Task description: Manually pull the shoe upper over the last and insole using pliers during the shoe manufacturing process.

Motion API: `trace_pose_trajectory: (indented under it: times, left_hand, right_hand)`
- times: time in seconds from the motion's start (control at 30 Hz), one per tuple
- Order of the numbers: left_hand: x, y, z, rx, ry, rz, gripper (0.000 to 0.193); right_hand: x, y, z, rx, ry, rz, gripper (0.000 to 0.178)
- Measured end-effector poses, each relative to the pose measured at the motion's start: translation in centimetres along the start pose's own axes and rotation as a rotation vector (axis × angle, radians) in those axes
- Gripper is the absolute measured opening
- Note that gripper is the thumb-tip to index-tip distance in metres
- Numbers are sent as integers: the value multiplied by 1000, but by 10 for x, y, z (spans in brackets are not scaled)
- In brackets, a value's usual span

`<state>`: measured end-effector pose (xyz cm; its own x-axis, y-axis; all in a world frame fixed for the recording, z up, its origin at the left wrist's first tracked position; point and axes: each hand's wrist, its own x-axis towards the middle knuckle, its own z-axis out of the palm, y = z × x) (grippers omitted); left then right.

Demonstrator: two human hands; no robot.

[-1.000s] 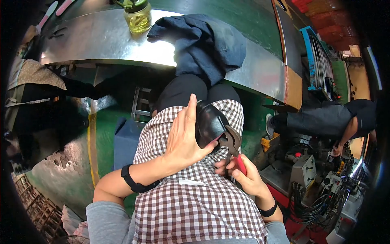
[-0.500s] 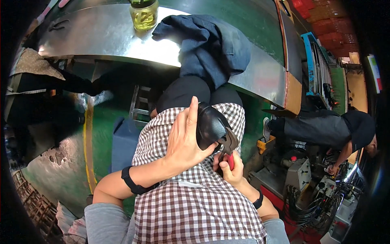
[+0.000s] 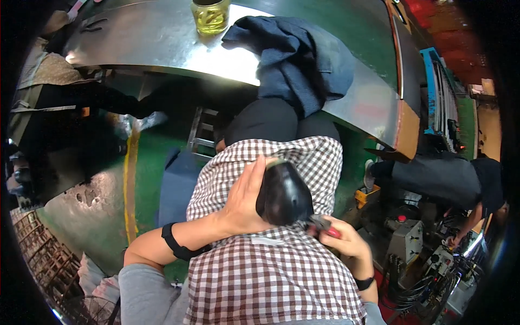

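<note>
My left hand [image 3: 245, 199] presses a black shoe [image 3: 284, 192] against my checked shirt [image 3: 271, 276], fingers spread over its left side. A black band circles that wrist. Just below and right of the shoe, my right hand [image 3: 348, 242] is closed on red-handled pliers [image 3: 325, 225], whose dark jaws point at the shoe's lower edge. Whether the jaws touch the shoe cannot be told.
A curved metal table [image 3: 157, 40] lies ahead with a jar of yellowish liquid [image 3: 211, 13] and a dark blue garment [image 3: 303, 59] on it. Another person in dark clothes [image 3: 444, 179] works at the right beside machinery [image 3: 409, 241]. Green floor with a yellow line [image 3: 130, 179] is at left.
My right hand has drawn the pliers down and to the right, from the shoe's right side to its lower edge. My left hand stays on the shoe.
</note>
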<state>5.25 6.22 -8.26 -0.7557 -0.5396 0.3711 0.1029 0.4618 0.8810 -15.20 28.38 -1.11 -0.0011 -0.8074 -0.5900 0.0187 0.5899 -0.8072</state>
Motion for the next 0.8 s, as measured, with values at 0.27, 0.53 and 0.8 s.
trace_pose_trajectory:
  times: [0.27,0.53,0.8]
  left_hand:
    - [-25,-3,2,-105,18,207,125]
    - [-22,9,2,-81,10,148,122]
    - [-46,0,3,-63,-85,260,117]
  right_hand:
    - [-14,23,-10,237,193,-36,27]
    - [48,-7,19,210,418,-411,34]
    - [82,-48,19,43,142,-633,30]
